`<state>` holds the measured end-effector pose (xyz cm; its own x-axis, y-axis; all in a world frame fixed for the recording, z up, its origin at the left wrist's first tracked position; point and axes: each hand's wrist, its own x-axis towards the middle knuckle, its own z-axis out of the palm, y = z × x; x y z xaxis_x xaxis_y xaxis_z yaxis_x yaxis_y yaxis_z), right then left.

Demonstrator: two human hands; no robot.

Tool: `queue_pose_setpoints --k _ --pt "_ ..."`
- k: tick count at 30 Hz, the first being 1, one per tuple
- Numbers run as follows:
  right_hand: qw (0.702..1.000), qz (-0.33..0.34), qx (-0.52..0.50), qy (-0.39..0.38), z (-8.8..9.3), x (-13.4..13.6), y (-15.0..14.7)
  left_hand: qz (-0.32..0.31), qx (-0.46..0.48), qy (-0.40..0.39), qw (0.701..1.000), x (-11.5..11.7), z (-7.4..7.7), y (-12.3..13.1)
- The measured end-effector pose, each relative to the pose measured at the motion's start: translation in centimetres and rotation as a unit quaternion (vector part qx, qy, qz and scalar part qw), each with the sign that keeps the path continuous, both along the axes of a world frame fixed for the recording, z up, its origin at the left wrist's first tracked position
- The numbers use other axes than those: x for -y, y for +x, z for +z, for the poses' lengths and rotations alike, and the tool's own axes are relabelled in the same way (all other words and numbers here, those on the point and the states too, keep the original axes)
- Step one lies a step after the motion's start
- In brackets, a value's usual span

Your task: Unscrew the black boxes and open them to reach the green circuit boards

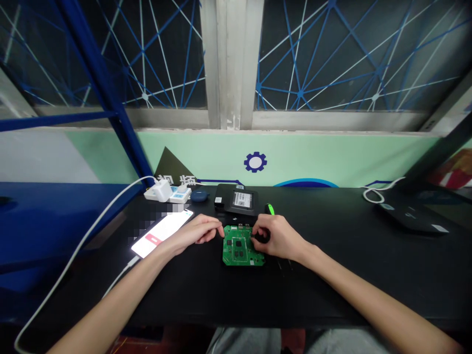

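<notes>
A green circuit board (239,248) lies on the black table in front of me, its metal ports facing the wall. My left hand (206,229) is at the board's upper left corner, index finger touching the edge and the other fingers curled in, with nothing visible in them. At the right edge of the board my right hand (275,236) is pinched, thumb and index finger together; anything between the fingertips is too small to make out. Behind the board sits a black device casing (236,199) with a white label. A green-tipped tool (270,209) lies just behind my right hand.
A lit phone (162,233) with a white cable lies at left on the table (332,285). Behind it are a white power strip (180,194), a plug and a dark blue case (199,196). A flat black device (413,219) and white cable (374,196) are at right.
</notes>
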<state>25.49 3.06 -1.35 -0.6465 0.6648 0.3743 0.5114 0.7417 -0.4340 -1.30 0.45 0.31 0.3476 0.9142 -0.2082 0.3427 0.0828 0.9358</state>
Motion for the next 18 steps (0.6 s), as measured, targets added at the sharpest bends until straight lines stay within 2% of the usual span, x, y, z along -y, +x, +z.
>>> queue_pose_setpoints --k 18 --pt "0.999 0.038 0.027 -0.014 0.93 0.82 -0.07 -0.008 -0.033 0.008 0.999 -0.19 -0.49 -0.09"
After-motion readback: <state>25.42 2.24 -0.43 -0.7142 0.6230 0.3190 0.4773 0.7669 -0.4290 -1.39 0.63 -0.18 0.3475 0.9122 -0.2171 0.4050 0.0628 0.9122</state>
